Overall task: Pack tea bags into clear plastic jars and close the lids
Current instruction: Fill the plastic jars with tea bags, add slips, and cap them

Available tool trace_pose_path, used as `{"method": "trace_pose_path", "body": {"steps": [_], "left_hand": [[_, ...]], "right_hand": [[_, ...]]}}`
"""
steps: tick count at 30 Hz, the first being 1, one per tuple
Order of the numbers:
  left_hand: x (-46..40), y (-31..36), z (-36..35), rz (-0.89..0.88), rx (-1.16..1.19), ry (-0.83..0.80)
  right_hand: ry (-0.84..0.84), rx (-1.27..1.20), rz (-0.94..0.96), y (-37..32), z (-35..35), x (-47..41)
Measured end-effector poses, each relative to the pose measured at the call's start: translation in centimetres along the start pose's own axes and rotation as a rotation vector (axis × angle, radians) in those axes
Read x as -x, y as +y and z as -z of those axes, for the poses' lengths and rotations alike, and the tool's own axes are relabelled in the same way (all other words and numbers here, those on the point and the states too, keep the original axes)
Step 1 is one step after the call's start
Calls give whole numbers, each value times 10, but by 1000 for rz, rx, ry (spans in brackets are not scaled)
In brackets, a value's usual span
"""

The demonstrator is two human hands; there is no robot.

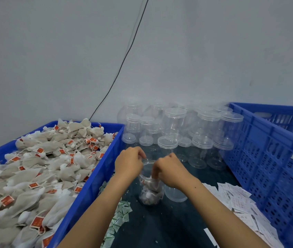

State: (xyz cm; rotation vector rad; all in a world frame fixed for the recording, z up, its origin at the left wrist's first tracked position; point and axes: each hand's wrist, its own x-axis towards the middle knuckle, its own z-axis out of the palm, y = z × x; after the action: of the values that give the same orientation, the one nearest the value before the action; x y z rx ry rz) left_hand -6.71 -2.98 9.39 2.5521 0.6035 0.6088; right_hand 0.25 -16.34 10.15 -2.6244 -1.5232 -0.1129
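- Open clear jar point(151, 183) upright on dark table point(169, 226), between two blue crates; tea bags point(150, 193) fill its lower part.
- Left hand point(128, 162) curled over jar's rim, gripping it from the left.
- Right hand point(169, 170) bent down at the wrist, fingers curled into jar mouth; whether they pinch a bag cannot be told.
- Both forearms reach in from the bottom edge.
- Loose lid point(175, 194) just right of jar, partly hidden by the right wrist.
- Left crate point(95, 176) heaped with bags; lidded empty jars point(174, 122) stacked behind.
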Motion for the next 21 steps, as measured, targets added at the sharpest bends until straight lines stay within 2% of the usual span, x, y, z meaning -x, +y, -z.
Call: {"method": "trace_pose_path", "body": {"steps": [4,6,8,10,12,13,16,21], "left_hand": [[5,-15,-2,113,83,15],[9,-24,-2,175,125,12],[13,-34,-1,231,173,17],[17,-45,-1,271,209,26],[23,-54,-2,298,239,22],[26,-58,-4,307,249,16],[30,-68,-10,328,273,-5],[31,-78,-15,339,232,-60]], "right_hand": [[-194,116,12,-9,5,-10],[-245,73,25,-10,12,-13],[-194,-102,10,-6,20,-13],[-3,-218,-45,3,25,-14],[136,-232,-102,16,26,-17],[137,-212,-125,22,25,-18],[-16,-167,-178,30,19,-22],[-64,-387,-217,29,10,-24]]}}
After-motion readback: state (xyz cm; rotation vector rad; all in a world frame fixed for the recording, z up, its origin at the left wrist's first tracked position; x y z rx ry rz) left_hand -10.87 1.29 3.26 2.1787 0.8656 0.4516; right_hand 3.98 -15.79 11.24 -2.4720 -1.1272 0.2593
